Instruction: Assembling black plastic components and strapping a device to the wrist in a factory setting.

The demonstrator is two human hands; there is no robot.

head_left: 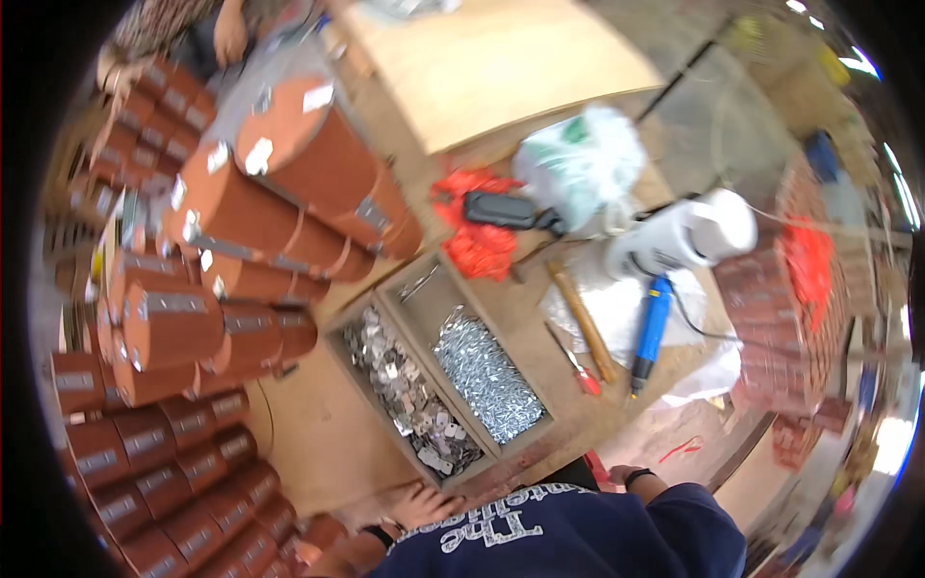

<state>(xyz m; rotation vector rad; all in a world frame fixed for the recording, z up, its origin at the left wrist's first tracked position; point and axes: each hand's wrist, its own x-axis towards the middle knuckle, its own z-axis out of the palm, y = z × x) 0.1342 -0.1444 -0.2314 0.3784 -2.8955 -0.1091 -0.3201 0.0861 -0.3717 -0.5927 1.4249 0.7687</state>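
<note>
My left hand [424, 506] lies at the near edge of the table with its fingers spread, just below a two-part wooden box [474, 472]. It holds nothing that I can see. One compartment of the box has small flat metal plates [395, 385]; the other is filled with small shiny metal fasteners [487, 380]. Low on the right, my right hand [621, 474] is beside a red thing [597, 469] at the table's front. Its fingers are small and partly hidden, so their grip is unclear.
Reddish-brown cylinders [308, 173] with metal fittings stand stacked on the left. A blue power screwdriver [652, 328], a red-handled screwdriver [578, 371], a wooden stick [583, 323], a white canister [674, 236] and a plastic bag [583, 164] lie rightward. Another person's hand [229, 37] shows far left.
</note>
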